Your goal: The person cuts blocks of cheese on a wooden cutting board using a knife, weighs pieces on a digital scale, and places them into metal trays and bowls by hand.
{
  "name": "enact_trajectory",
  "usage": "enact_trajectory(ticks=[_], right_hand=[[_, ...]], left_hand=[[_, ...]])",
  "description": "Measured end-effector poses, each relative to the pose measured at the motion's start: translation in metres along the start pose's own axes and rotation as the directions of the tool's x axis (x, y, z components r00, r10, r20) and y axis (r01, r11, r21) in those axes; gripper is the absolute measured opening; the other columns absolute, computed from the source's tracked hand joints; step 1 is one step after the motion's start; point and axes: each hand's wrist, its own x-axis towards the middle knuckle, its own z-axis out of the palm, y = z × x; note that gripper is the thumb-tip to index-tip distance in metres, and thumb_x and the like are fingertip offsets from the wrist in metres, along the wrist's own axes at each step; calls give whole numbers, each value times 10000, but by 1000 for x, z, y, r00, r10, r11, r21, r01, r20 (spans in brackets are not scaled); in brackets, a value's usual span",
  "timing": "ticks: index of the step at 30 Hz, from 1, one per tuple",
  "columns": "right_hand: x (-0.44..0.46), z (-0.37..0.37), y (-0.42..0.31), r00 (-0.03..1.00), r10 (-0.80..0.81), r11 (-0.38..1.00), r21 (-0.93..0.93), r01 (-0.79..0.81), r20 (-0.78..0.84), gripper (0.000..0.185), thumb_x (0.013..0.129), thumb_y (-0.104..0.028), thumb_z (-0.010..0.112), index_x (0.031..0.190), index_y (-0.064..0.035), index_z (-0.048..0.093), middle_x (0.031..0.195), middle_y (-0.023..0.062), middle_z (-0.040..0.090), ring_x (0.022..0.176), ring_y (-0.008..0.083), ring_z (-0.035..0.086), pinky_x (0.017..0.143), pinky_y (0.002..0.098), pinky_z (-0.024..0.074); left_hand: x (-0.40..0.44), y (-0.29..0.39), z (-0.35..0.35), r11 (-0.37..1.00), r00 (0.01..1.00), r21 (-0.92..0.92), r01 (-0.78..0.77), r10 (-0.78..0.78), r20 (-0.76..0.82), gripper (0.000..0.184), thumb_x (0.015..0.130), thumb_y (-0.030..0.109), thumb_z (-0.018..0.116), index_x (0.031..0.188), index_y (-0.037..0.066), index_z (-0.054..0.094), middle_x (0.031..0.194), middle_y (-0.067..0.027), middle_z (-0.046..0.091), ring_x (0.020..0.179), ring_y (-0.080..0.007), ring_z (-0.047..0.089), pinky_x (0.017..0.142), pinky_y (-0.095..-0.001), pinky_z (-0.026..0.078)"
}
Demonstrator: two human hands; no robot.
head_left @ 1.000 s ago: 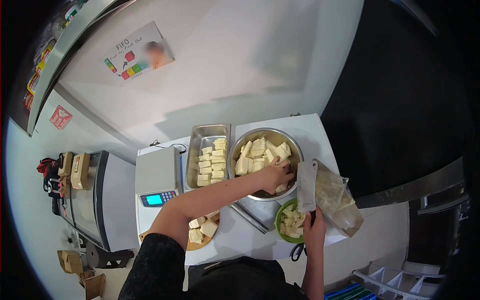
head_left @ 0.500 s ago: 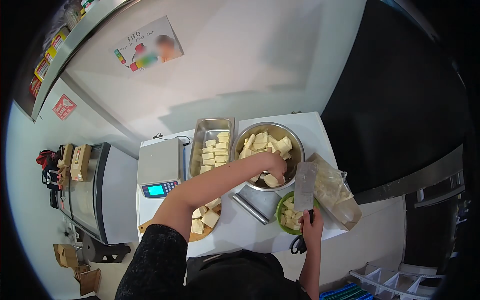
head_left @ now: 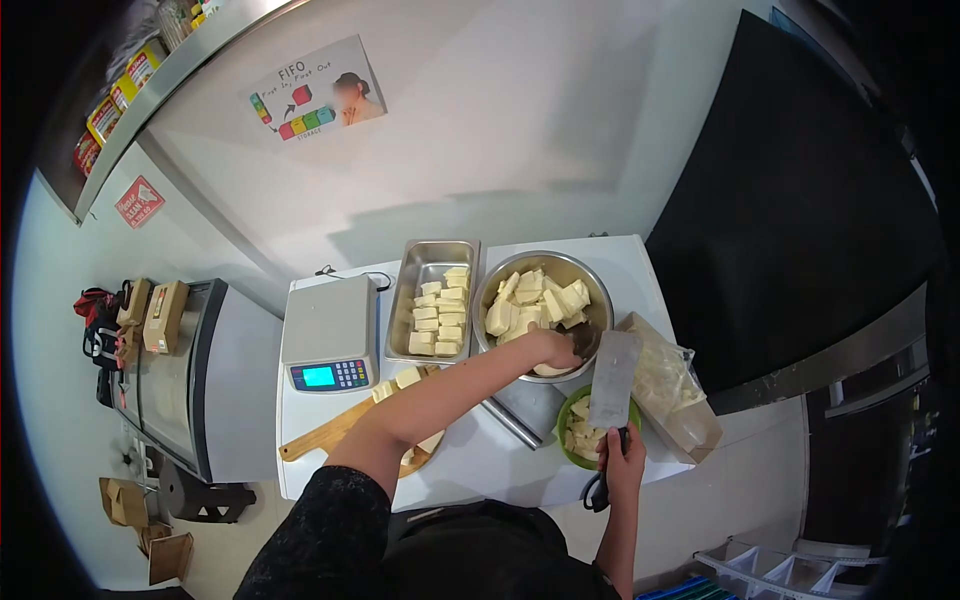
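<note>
My left hand [head_left: 556,349] is in the steel bowl [head_left: 608,300], its fingers curled on a pale block [head_left: 552,370] near the front rim. Other pale yellow chunks [head_left: 530,300] fill much of the bowl. My right hand [head_left: 622,458] grips the black handle of a cleaver [head_left: 613,380], whose broad blade points away from me over the edge of a green bowl [head_left: 562,440] of smaller pale pieces [head_left: 583,438]. Black scissor-like handles [head_left: 596,493] show beside my right wrist. Left of the steel bowl, a metal tray [head_left: 400,300] holds several cut blocks [head_left: 440,318].
A scale [head_left: 328,325] with a lit display stands at the left. My left forearm crosses a round wooden board [head_left: 325,438] with pale blocks. A steel scraper [head_left: 515,420] lies by the bowls. At the right is a cardboard box [head_left: 690,435] with plastic wrapping.
My left hand has shifted toward the front right of the steel bowl, over the pale block. The head view has moved slightly, uncovering more of the wooden board. My right hand keeps the cleaver.
</note>
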Motion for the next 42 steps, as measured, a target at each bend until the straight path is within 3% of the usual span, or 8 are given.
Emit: enact_trajectory(ticks=[9, 14, 16, 20, 25, 32, 36, 42], right_hand=[[-8, -2, -7, 1000, 6, 1000, 20, -5, -23, 194, 986, -164, 516, 1097, -6, 538, 652, 15, 543, 462, 57, 426, 418, 217, 361], [-13, -1, -11, 1000, -9, 998, 66, 7, 27, 172, 987, -170, 521, 1064, -17, 537, 665, 19, 547, 473, 59, 434, 425, 218, 369], [-17, 3, -15, 1000, -9, 996, 88, 9, -1, 165, 990, -174, 519, 1057, -25, 540, 672, 19, 548, 482, 60, 441, 430, 217, 372], [-19, 19, -20, 998, -12, 997, 75, 7, 66, 170, 992, -181, 520, 1070, -31, 536, 679, 19, 547, 493, 61, 447, 438, 216, 375], [-24, 60, -25, 964, -43, 999, 19, 39, 263, 198, 990, -187, 526, 1109, -28, 516, 679, 16, 540, 498, 63, 448, 443, 214, 375], [-74, 143, -31, 894, -10, 996, -79, 50, 448, 156, 982, -176, 539, 1086, -61, 521, 654, 10, 521, 487, 60, 448, 436, 208, 372], [-114, 186, -15, 871, 38, 981, -185, 61, 489, 132, 972, -142, 548, 1039, -48, 485, 666, 15, 528, 500, 63, 453, 450, 211, 384], [-163, 238, 17, 863, 81, 982, -189, 17, 498, 130, 965, -110, 543, 954, -43, 432, 632, 22, 519, 479, 83, 471, 441, 226, 397]], left_hand=[[-19, -6, -24, 959, 948, -50, -279, 283, 146, 774, 721, 645, 661, 1219, 56, 600, 1237, -162, 600, 1124, -306, 579, 939, -392, 441], [-41, -24, -31, 926, 950, -217, -308, 310, -28, 676, 763, 593, 682, 1161, 50, 616, 1142, -120, 638, 1036, -253, 625, 849, -328, 482], [-69, -41, -39, 762, 938, -588, -273, 347, 14, 556, 855, 541, 623, 1157, 74, 622, 1123, -67, 644, 998, -191, 638, 827, -292, 487], [-153, -81, -36, 416, 922, -887, -199, 385, -26, 472, 931, 491, 546, 1189, 102, 613, 1114, -20, 638, 1014, -129, 621, 807, -257, 478], [-239, -150, 1, 185, 946, -982, -31, 322, 31, 493, 950, 506, 504, 1224, 106, 594, 1126, -14, 630, 1006, -121, 618, 813, -243, 471], [-346, -251, 87, 448, 996, -890, 90, -57, 72, 518, 905, 542, 562, 1225, 136, 602, 1165, -29, 634, 973, -151, 635, 885, -296, 483], [-358, -270, 157, 472, 964, -881, 18, -243, -110, 530, 827, 530, 675, 1184, 142, 618, 1083, -21, 646, 997, -154, 608, 829, -303, 470], [-346, -254, 206, 887, 699, -442, 137, -402, -591, 703, 673, 480, 796, 1248, 149, 565, 1005, -75, 607, 945, -236, 579, 853, -379, 391]])
